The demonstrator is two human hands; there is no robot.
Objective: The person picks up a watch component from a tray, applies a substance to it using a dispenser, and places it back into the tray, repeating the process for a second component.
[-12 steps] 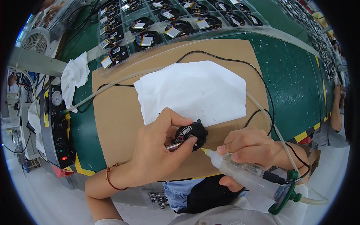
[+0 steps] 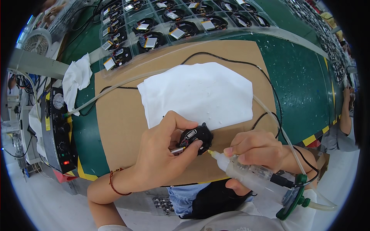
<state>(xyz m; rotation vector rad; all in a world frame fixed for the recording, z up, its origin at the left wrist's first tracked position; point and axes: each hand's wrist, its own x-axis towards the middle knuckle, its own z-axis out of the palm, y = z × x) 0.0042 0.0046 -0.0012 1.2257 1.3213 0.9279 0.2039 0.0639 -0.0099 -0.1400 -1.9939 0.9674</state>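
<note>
Left fingers (image 2: 185, 122) hold black module (image 2: 202, 134); right fingers (image 2: 250, 144) grip diagonal syringe (image 2: 244, 173), tip up-left, contact unclear.

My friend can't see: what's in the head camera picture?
A left hand holds a small black gadget while the right hand holds a syringe, its yellow tip close to the gadget. Beyond them, a white cloth lies on brown cardboard.

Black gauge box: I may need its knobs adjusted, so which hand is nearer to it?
Left. The left hand, holding the black device, is to the right of the black gauge box, well apart; the right hand, gripping the syringe, is farther right.
</note>
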